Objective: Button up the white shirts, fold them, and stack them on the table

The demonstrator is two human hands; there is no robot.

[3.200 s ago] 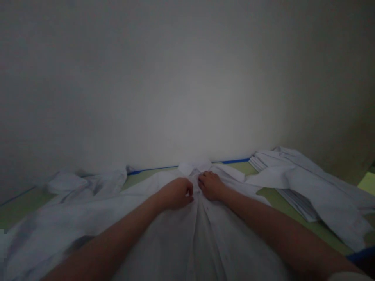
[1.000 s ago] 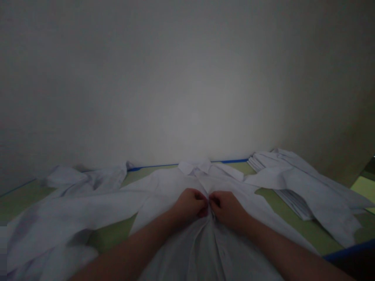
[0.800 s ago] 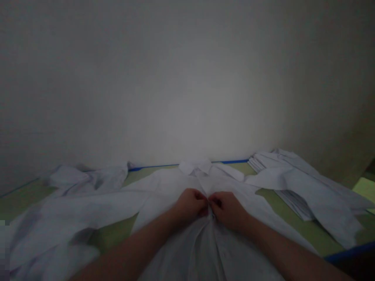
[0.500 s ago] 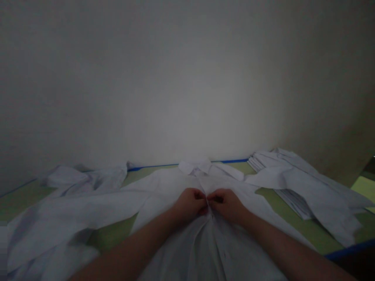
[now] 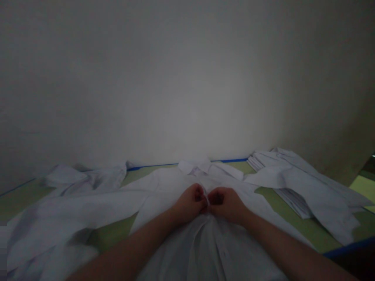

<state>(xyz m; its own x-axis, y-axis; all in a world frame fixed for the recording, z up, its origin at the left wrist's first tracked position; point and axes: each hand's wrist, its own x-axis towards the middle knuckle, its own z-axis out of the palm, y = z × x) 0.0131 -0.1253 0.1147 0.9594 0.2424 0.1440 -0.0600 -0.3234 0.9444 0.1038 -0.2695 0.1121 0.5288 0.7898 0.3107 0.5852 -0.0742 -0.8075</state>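
Observation:
A white shirt [image 5: 172, 183] lies spread on the green table top [image 5: 117, 233], its collar [image 5: 195, 167] toward the wall and its sleeves out to both sides. My left hand [image 5: 191, 201] is closed on the shirt's front edge at the middle of the chest. Close against it, my right hand [image 5: 225, 203] pinches the same front opening from the other side. The fingertips meet there, and any button between them is too small to make out. Below the hands the cloth falls in lengthwise folds.
A stack of folded white garments [image 5: 293, 203] lies at the right, partly under the shirt's sleeve. More crumpled white cloth [image 5: 88, 179] lies at the left back. Blue edging [image 5: 234, 160] runs along the table's border, against a plain grey wall [image 5: 187, 78].
Both hands stay at the same spot on the shirt front. The fingers have shifted slightly, with the left fingertips a little higher and the right fingers more curled.

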